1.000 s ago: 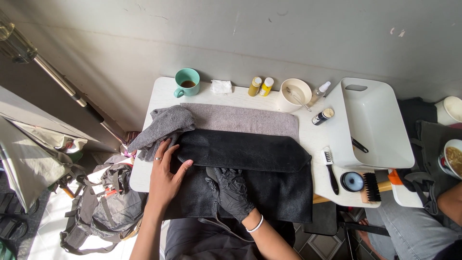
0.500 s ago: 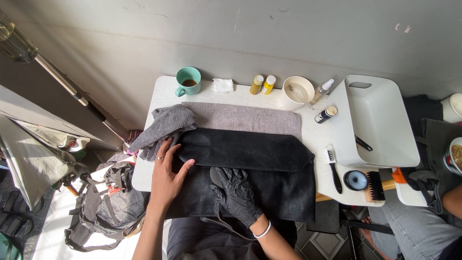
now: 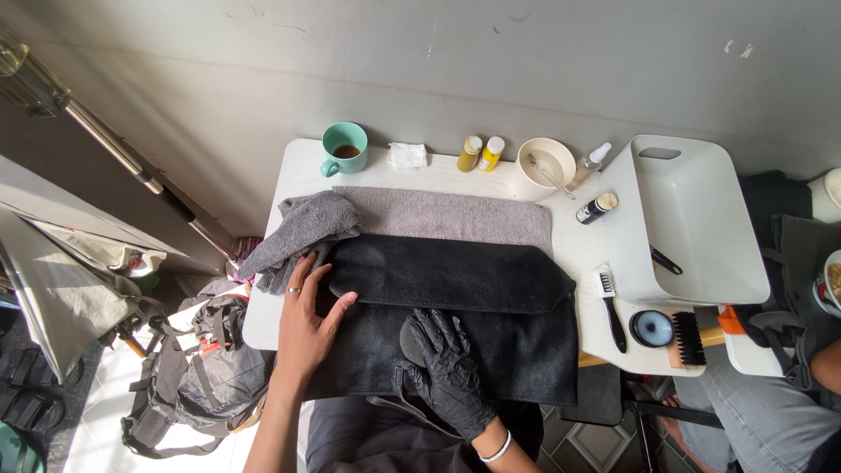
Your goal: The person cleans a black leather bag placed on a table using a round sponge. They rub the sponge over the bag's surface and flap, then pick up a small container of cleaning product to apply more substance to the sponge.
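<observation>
A black leather bag [image 3: 491, 280] lies flat on a grey towel [image 3: 438, 215] on the white table [image 3: 578, 250]. My bare left hand [image 3: 307, 320], with a ring, rests flat on the bag's left end, fingers apart, next to a crumpled grey cloth [image 3: 302, 232]. My right hand [image 3: 451, 372] wears a black glove and presses a dark rounded pad [image 3: 410, 337] onto the lower front of the bag.
At the back stand a teal mug [image 3: 343, 147], two yellow bottles [image 3: 480, 153] and a white bowl [image 3: 545, 166]. A white tub [image 3: 631, 263], brushes [image 3: 609, 302] and a round tin [image 3: 653, 328] are on the right. A backpack [image 3: 188, 377] lies on the floor to the left. Another person's knee [image 3: 771, 412] is at the right.
My gloved right hand has slid a little across the bag's front with the pad. My left hand stays flat in the same place.
</observation>
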